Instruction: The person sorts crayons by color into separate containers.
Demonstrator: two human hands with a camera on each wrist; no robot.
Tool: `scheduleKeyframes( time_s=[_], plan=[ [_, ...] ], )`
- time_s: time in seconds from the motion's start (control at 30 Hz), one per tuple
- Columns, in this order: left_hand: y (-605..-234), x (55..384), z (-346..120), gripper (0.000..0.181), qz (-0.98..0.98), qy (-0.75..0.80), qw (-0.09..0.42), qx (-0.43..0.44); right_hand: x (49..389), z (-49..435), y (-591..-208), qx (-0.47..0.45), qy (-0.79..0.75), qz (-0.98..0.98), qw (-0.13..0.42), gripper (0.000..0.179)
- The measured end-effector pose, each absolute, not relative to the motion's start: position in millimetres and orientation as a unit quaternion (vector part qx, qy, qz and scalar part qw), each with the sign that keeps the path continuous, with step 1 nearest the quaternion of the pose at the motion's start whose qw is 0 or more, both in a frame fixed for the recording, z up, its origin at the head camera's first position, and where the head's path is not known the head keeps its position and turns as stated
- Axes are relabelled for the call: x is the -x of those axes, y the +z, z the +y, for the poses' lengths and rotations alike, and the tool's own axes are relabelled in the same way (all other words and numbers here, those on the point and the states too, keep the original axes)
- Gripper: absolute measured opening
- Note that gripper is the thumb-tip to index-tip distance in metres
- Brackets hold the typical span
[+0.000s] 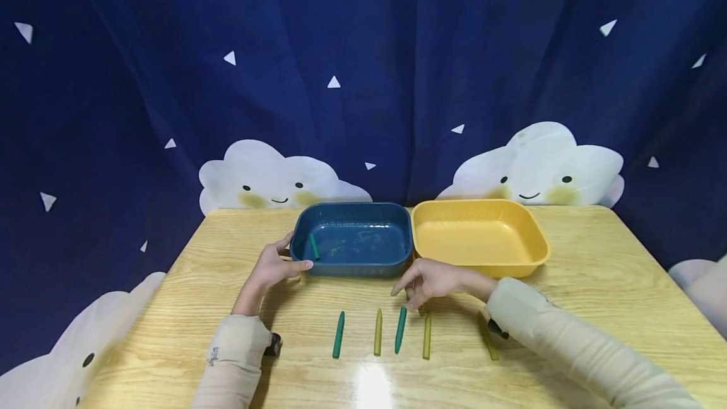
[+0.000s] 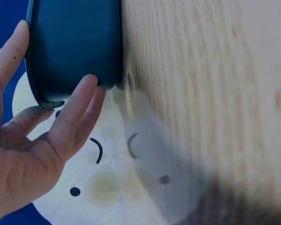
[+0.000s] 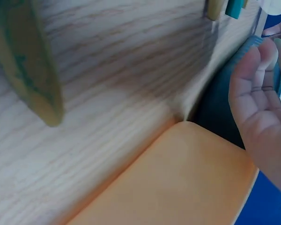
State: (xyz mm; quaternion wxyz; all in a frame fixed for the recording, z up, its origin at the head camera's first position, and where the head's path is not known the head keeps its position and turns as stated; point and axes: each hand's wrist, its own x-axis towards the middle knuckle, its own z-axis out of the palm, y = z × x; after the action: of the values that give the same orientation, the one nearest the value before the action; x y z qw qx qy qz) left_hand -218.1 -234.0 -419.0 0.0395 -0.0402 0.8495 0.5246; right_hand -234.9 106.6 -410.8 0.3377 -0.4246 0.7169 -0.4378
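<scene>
My left hand [image 1: 275, 267] touches the left end of a blue bin [image 1: 352, 269], thumb at its near rim and fairly straight fingers against the end wall. Inside that bin, at the left, lies a green crayon [image 1: 314, 247]. My right hand [image 1: 434, 279] hovers, fingers loosely bent and holding nothing, just beyond a second green crayon [image 1: 400, 330]. Another green crayon [image 1: 338, 334] lies to the left, with a yellow crayon [image 1: 378, 332] between the two. Further right are a yellow crayon [image 1: 427, 336] and a slanted yellow crayon [image 1: 490, 339], partly under the right wrist.
Against the blue bin's right side stands a yellow bin [image 1: 483, 270]. Both are toward the back of the wooden table [image 1: 596, 308]. Behind hangs a dark blue curtain [image 1: 363, 30] with white triangles and clouds.
</scene>
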Motion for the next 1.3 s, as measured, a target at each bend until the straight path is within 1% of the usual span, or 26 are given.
scheduleKeyframes(
  time_s=[0.2,0.33,0.43,0.67,1.0,1.3],
  plan=[
    [-419.6,217.9,-234.6,0.087,0.845,0.532,0.042,0.038,233.1,105.2,-419.6,0.434,-0.424,0.724,0.329,0.033],
    [-419.7,218.2,-234.7,0.087,0.845,0.532,0.037,0.037,231.3,101.7,-422.3,0.441,-0.408,0.738,0.306,0.029],
    [-420.0,218.1,-234.2,0.087,0.846,0.531,0.036,0.039,228.8,98.2,-424.0,0.429,-0.389,0.759,0.298,0.028],
    [-419.5,217.5,-234.4,0.087,0.845,0.531,0.041,0.038,227.5,94.3,-431.3,0.413,-0.359,0.78,0.303,0.025],
    [-416.6,218.2,-234.7,0.086,0.844,0.533,0.042,0.035,227.4,91.9,-431.9,0.411,-0.341,0.795,0.288,0.017],
    [-416.7,218.3,-235.0,0.087,0.848,0.528,0.046,0.035,227.8,94.4,-424.6,0.42,-0.341,0.784,0.305,0.012]
  ],
)
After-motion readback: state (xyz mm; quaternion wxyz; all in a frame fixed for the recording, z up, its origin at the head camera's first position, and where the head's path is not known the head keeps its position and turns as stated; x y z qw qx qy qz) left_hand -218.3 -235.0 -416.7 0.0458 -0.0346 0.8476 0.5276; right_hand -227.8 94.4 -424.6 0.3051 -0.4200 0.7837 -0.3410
